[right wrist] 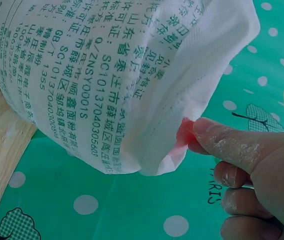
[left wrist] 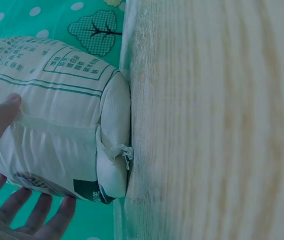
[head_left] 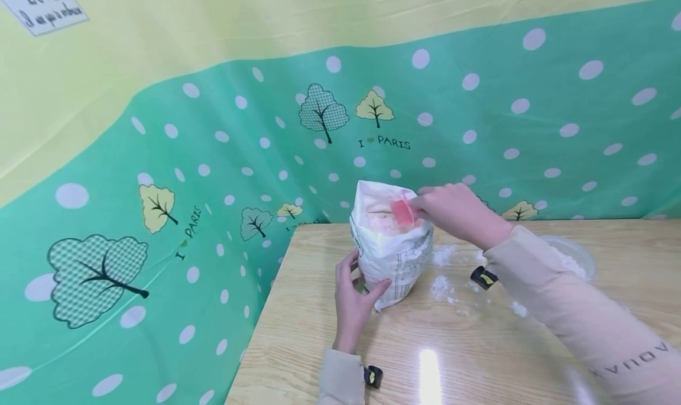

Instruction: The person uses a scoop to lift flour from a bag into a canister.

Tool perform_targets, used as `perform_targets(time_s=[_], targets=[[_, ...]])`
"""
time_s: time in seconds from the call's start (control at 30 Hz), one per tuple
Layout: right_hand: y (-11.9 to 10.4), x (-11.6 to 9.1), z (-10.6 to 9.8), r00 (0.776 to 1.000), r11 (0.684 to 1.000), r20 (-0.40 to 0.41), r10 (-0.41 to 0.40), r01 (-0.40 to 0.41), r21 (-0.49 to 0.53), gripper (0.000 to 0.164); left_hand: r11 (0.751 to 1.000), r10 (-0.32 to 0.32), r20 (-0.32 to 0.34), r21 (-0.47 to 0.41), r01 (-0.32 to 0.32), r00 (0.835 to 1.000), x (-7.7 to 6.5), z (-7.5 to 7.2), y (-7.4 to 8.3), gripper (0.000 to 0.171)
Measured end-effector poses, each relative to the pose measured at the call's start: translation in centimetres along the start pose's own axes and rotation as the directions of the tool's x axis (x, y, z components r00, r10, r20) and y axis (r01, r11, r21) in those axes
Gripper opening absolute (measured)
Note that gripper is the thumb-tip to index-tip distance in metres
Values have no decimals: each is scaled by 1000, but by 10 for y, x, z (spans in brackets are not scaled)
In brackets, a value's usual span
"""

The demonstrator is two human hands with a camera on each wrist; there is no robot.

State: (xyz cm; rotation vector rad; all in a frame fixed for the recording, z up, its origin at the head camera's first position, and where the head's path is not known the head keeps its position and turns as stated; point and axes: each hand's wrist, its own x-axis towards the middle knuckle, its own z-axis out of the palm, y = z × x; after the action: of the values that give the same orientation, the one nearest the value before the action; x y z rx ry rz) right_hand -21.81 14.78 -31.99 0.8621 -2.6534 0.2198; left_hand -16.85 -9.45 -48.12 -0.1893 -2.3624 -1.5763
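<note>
A white flour bag [head_left: 396,260] with green print stands upright on the table, its mouth open and pale flour [head_left: 380,222] inside. Low on the bag, my left hand [head_left: 353,301] holds its side, thumb on the front and fingers spread around the left; the left wrist view shows the thumb [left wrist: 4,117] on the cloth. My right hand [head_left: 452,210] pinches a small red plastic scoop [head_left: 402,213] at the mouth, over the flour. In the right wrist view the bag's rim hides most of the scoop [right wrist: 184,132], and white powder dusts the right hand [right wrist: 247,160].
A clear shallow bowl [head_left: 585,248] holding white flour stands to the right, partly behind my right sleeve [head_left: 564,292]. Spilled flour [head_left: 443,287] dots the wooden table [head_left: 298,334] beside the bag. A green dotted curtain [head_left: 255,127] hangs at the back and left.
</note>
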Motion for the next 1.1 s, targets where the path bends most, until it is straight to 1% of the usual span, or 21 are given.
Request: perform_targets(time_s=[0.1,0.2,0.27,0.37,0.47,0.6,0.73,0.93,1.1], targets=[[-2,4,2,1000,999,11,-25,26,-39,15,1000,-6,0,2,6,1000,-1,0,-1,87],[-3,7,6,999,994,15,-42,44,-101,17,1000,-7,-2,3,7,1000,-1,0,-2,87],[-4,8,9,999,990,15,-41,43,-133,22,1000,-5,-4,1,5,1000,-2,0,-3,87],[-6,10,14,999,986,6,-33,34,-163,25,1000,-1,-5,-2,1,1000,-2,1,-3,86],[-8,13,17,1000,985,-5,-27,26,-169,26,1000,2,-4,0,-2,1000,-2,1,-3,86],[-11,17,20,1000,986,2,-7,8,-168,25,1000,-2,-1,3,2,1000,-2,1,-1,86],[-13,22,23,999,984,28,19,-13,-180,23,1000,-12,1,6,12,1000,-2,0,0,86],[-13,27,19,998,978,60,36,-23,-207,25,1000,-11,5,4,11,1000,-1,0,-1,86],[-12,27,18,990,983,137,30,-4,-183,24,1000,-6,3,-2,6,1000,0,0,-1,87]])
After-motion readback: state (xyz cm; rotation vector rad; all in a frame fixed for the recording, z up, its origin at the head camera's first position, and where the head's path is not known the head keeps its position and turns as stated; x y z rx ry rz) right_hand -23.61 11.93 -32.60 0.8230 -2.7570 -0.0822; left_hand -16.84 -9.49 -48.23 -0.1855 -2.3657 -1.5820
